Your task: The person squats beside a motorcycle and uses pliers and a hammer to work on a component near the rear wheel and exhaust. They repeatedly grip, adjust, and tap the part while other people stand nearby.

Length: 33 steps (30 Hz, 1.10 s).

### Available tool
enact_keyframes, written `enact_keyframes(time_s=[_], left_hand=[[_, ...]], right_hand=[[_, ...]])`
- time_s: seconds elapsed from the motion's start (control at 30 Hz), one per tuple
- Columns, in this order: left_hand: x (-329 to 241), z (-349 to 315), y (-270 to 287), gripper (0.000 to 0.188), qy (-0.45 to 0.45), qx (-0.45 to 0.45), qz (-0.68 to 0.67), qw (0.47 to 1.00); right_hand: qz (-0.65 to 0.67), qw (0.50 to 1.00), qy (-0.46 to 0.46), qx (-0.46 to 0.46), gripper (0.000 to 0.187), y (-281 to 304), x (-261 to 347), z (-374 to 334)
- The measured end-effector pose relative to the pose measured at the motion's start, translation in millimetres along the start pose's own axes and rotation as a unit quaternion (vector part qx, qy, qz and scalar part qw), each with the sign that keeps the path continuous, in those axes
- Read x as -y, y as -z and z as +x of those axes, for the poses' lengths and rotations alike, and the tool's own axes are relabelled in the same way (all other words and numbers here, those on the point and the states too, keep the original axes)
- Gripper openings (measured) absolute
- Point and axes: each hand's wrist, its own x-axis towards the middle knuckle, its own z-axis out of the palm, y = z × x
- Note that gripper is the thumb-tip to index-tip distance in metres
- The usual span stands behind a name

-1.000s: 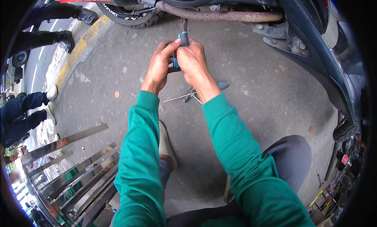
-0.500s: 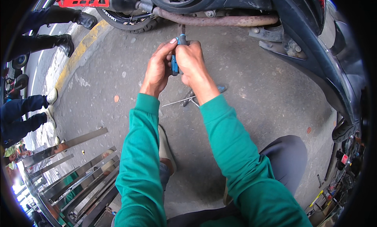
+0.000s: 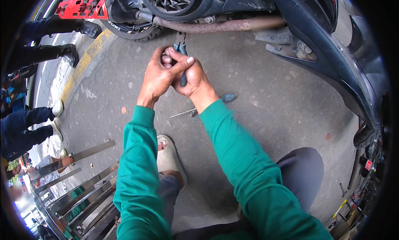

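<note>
"Just below the motorbike (image 3: 245, 5), two bare hands, left hand (image 3: 156, 78) and right hand (image 3: 193, 76), with one pair of pliers (image 3: 183, 69) between them! What else, by count?"

"Two dark boots (image 3: 89, 29) left of the motorbike, at least two pale shoes (image 3: 57, 108) further down from it, one beige sandal (image 3: 173, 159) well below it. Blue-handled gear (image 3: 229, 98) lies below it too, partly behind the right sleeve (image 3: 249, 157); one tool or more, I can't tell."

"And those pliers?"

"Blue grips, slim dark jaws, pointing up at the motorbike's rusty exhaust pipe (image 3: 203, 26)! Right fingers curl around the grips, left thumb folded across, left fingers bent in close. What's at the tips is too small to tell."

"Elbow room?"

"Concrete (image 3: 257, 86) spreads wide below the motorbike, right of the hands; yellow edging (image 3: 86, 58) bounds it on the left, and a slatted metal rack (image 3: 75, 157) crowds the lower left, well apart from the motorbike."
</note>
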Motion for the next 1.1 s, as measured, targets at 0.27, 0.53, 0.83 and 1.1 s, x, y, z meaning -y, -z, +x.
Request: enact_keyframes(time_s=[0.27,0.53,0.83,1.1], left_hand=[[-10.8,8.0,26.2,0.125,-0.065,0.130,0.172,0.974],[-32.8,1.6,13.9,0.123,-0.108,0.091,0.368,0.919],[-19.4,11.1,18.2,0.124,-0.106,0.118,0.328,0.931],[-10.4,-3.2,23.8,0.134,0.079,0.046,0.185,0.979]], right_hand=[[0.025,0.997,0.027,0.063,0.024,7.7,-10.5,4.8],[0.191,0.959,0.077,0.193,0.024,23.9,-30.8,20.1],[0.117,0.981,0.045,0.145,0.020,32.4,-24.2,20.2],[-0.082,0.996,0.042,-0.006,0.036,14.8,-20.4,15.7]])
